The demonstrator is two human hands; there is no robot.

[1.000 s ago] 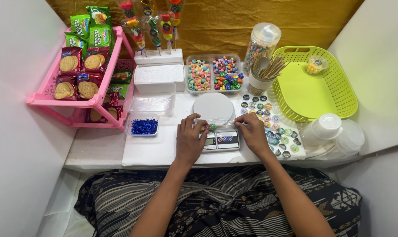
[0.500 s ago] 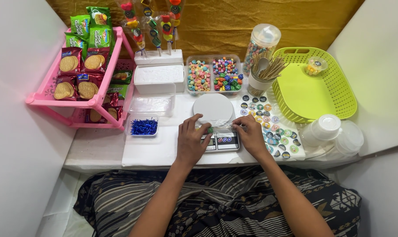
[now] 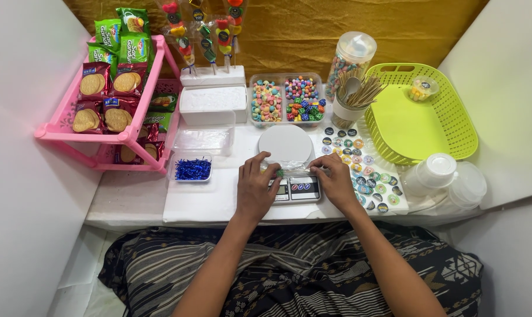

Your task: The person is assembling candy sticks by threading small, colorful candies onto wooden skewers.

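Note:
A small kitchen scale (image 3: pixel 287 145) with a round white platform and a dark display sits at the front middle of the white table. My left hand (image 3: pixel 255 188) and my right hand (image 3: pixel 336 181) meet over the scale's front panel. Between their fingertips they pinch a small clear packet with something green in it (image 3: pixel 287 170); its contents are too small to make out. A shallow clear tray of blue twist ties (image 3: pixel 192 169) lies just left of my left hand. A sheet of round stickers (image 3: pixel 363 167) lies beside my right hand.
A pink rack (image 3: pixel 110 136) of biscuit packets stands at the left. Behind the scale are a white foam block (image 3: pixel 213 104), candy skewers (image 3: pixel 204 35), two tubs of coloured candy (image 3: pixel 285 98), a candy jar (image 3: pixel 349 56) and a cup of sticks (image 3: pixel 353 97). A green basket (image 3: pixel 421 114) and clear cups (image 3: pixel 435 173) sit right.
My right hand has slid left from the sticker sheet to the scale's front. Both hands now pinch the small clear packet together.

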